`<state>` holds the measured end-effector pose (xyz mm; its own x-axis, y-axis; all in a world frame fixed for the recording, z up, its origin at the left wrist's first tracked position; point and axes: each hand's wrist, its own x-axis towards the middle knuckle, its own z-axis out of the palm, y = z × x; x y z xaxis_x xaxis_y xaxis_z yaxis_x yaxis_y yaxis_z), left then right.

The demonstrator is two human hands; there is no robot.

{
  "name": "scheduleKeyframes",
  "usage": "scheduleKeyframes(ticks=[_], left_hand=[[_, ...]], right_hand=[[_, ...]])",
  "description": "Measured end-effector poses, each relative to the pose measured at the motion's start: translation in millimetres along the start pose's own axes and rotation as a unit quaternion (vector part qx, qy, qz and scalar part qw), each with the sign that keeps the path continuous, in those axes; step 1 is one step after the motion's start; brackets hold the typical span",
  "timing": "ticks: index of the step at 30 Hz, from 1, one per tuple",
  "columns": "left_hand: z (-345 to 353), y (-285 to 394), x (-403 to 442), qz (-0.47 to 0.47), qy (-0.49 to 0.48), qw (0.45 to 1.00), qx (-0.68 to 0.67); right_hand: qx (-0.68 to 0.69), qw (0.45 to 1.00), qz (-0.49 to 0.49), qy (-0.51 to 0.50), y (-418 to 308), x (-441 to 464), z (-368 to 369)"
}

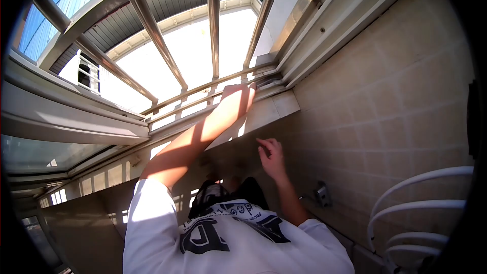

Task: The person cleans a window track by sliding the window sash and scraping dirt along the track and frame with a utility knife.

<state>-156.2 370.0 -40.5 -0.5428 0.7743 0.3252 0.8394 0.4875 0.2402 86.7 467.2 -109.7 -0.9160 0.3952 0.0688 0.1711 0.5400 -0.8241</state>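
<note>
My left hand (239,92) reaches out to the window track (203,102), near the right corner of the frame and below the metal bars (214,25). Its fingers are closed and point away from me; a small dark item (269,82) lies in the track just right of them. What the fingers hold, if anything, is hidden. Lower and to the right, my right hand (272,156) hangs in the air in front of the sill (269,109). Its fingers are partly bent and apart, with nothing between them.
A tiled wall (375,96) rises on the right, with a wall socket (322,194) low on it. White curved rails (421,205) stand at the lower right. The sliding window sash (76,116) is at the left. Beyond the bars is a bright building wall.
</note>
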Motion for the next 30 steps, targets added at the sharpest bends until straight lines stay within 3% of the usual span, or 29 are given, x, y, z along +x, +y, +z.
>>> scheduleKeyframes(ticks=[3,6,10,11,12,17,22,25,26,30], left_hand=[[8.5,-3.7,24.0,0.001,0.017,0.999,-0.040],[-22.2,-1.4,22.2,-0.027,-0.100,0.994,0.026],[-80.3,-18.0,4.2,-0.021,-0.059,0.996,0.056],[-88.9,-20.1,4.4,-0.034,-0.071,0.995,0.063],[-91.6,-22.2,12.4,-0.048,-0.143,0.986,0.070],[-40.3,1.4,40.7,-0.081,-0.112,0.990,0.008],[-11.4,13.0,29.0,-0.021,0.001,0.997,-0.081],[-37.6,-1.0,55.0,-0.001,-0.110,0.993,-0.035],[-37.9,-9.9,63.7,0.023,-0.032,0.997,-0.062],[-48.2,-2.3,80.1,-0.064,-0.136,0.988,-0.044]], right_hand=[[-0.015,0.999,-0.026,0.032,0.6,-0.2,-3.7],[-0.019,0.999,-0.013,0.032,1.6,-4.8,-4.7],[-0.027,0.999,-0.012,0.026,9.9,-7.3,-8.3],[-0.029,0.999,-0.013,0.028,9.9,-7.0,-10.3],[-0.033,0.998,-0.024,0.042,6.9,-2.7,-14.1],[-0.100,0.975,-0.121,0.156,-19.5,54.3,-42.1],[-0.249,0.875,-0.254,0.328,-49.2,110.3,-85.2],[-0.224,0.823,-0.343,0.392,-74.9,158.3,-103.5],[-0.232,0.798,-0.373,0.414,-89.1,174.5,-110.8],[-0.250,0.693,-0.471,0.485,-139.3,225.8,-132.6]])
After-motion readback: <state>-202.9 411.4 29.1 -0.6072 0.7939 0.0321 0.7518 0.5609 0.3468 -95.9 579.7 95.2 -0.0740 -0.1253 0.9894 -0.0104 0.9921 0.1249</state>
